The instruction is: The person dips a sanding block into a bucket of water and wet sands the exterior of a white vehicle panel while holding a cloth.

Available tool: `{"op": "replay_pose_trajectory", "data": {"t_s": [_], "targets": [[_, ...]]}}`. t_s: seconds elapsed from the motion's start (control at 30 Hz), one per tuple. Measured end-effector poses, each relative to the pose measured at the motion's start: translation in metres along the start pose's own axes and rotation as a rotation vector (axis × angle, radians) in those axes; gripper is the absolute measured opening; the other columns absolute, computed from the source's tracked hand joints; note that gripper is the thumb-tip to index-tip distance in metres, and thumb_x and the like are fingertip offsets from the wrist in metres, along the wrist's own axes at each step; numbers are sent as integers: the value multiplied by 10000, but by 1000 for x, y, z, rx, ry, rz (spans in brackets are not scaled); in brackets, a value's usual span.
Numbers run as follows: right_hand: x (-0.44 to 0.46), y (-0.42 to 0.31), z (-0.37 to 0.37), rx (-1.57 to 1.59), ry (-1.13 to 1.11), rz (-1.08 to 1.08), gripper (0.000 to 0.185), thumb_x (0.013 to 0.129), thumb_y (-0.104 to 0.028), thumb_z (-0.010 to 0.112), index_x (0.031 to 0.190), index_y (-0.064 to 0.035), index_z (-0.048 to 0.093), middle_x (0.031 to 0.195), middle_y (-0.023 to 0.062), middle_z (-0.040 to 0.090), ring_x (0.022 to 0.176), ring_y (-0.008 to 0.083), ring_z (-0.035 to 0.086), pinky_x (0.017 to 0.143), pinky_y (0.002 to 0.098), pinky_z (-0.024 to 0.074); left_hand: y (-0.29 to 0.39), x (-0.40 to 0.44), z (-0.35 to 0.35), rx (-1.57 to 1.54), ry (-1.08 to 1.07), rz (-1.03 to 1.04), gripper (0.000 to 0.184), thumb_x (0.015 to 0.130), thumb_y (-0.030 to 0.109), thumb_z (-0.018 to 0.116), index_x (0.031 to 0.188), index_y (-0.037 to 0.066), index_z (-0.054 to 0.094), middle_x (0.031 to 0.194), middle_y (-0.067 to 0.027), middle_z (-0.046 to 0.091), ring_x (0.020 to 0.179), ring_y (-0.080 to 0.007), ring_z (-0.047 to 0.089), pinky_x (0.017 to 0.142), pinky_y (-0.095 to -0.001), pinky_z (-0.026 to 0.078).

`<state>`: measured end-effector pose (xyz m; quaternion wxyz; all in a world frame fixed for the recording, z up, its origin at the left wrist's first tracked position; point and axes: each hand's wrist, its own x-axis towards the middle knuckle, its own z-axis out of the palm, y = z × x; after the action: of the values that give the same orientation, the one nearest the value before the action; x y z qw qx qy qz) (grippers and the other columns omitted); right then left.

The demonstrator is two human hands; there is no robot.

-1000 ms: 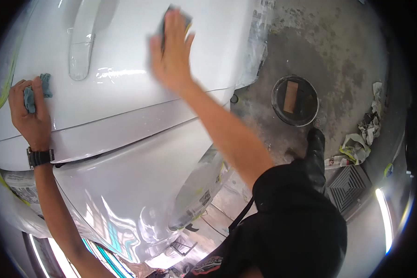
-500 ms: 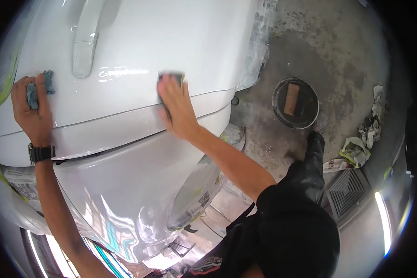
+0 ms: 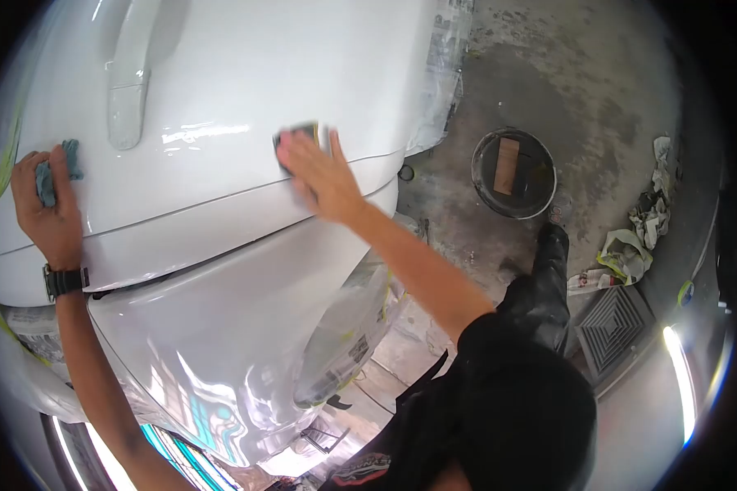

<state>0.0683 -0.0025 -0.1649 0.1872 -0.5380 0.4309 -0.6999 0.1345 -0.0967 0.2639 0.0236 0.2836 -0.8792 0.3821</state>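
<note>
My left hand [image 3: 49,200], with a black watch at the wrist, grips a crumpled blue-green cloth [image 3: 47,182] against the left part of a glossy white vehicle panel [image 3: 221,65]. Under the fingers of my right hand [image 3: 321,176] lies a dark flat pad [image 3: 305,131], pressed on the same panel a little above its lower seam. Motion blurs that hand slightly, and its thumb side is partly hidden. A long white handle [image 3: 127,102] stands out from the panel between the two hands, higher up.
On the concrete floor at the right is a round black basin [image 3: 477,182] with a brown block [image 3: 506,166] in it. Crumpled masking paper [image 3: 626,255] and a square floor grate [image 3: 614,330] lie further right. Newspaper masking [image 3: 442,78] edges the panel.
My right hand has come down the panel with the pad from near the top of the view, then shifted slightly since half a second ago. My left hand keeps its place with the cloth.
</note>
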Motion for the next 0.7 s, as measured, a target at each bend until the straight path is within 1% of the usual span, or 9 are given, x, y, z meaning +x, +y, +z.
{"op": "replay_pose_trajectory", "data": {"t_s": [0.1,0.17,0.23,0.27,0.37,0.4,0.5,0.6,0.7], "targets": [[65,37,-18,7,209,107,527,995,-102,541,1515,-124,459,1591,100,427,1459,327,407,1181,679,153,-3,-1,-1,-18,-17,-9,134,973,92,683,1056,-12,664,1044,-124,676,965,-260,645,899,-352,499],[79,31,-12,58,282,230,527,1023,-150,503,1542,-122,416,1633,117,351,1498,351,331,1195,657,137,-5,0,-2,14,-20,-10,148,973,132,694,1038,0,672,1030,-112,678,941,-253,649,872,-347,504],[56,-10,9,166,341,330,560,1040,-197,474,1576,-97,346,1668,157,252,1528,389,243,1203,643,120,-3,-1,1,17,3,6,162,973,157,701,1029,7,676,1025,-106,681,928,-249,652,859,-344,508],[27,-28,19,168,234,304,601,1042,-213,456,1594,-49,283,1679,197,187,1535,424,196,1209,635,95,0,0,2,9,23,29,167,974,163,701,1029,8,676,1028,-105,683,928,-247,654,860,-344,508],[-27,-44,24,162,9,258,608,1046,-233,427,1591,-16,271,1678,205,183,1536,423,193,1214,624,68,-3,1,-1,10,38,31,176,975,178,703,1036,14,678,1029,-101,687,934,-240,657,862,-343,510],[-13,-34,18,120,58,255,599,1053,-247,392,1590,-11,269,1682,204,170,1537,429,183,1218,616,41,-4,0,1,9,26,22,178,975,182,704,1039,17,679,1029,-99,689,937,-236,659,864,-342,510],[71,-1,-9,241,254,364,611,1044,-238,422,1581,11,270,1678,209,177,1542,426,160,1215,626,36,-8,-2,-1,18,-21,-48,182,971,185,710,1051,24,682,1032,-92,693,944,-230,661,863,-339,512],[53,-19,11,154,316,345,608,1028,-176,465,1581,-1,280,1664,217,216,1542,415,171,1217,621,84,-14,-3,-1,50,-15,-21,183,968,185,715,1061,31,684,1043,-87,694,944,-227,663,856,-335,514],[-13,-64,17,190,154,350,600,1009,-86,492,1576,-24,306,1648,211,266,1526,407,227,1217,606,140,-6,-2,0,-3,19,-2,195,969,195,715,1060,26,682,1039,-85,697,944,-222,666,848,-332,516]]}}
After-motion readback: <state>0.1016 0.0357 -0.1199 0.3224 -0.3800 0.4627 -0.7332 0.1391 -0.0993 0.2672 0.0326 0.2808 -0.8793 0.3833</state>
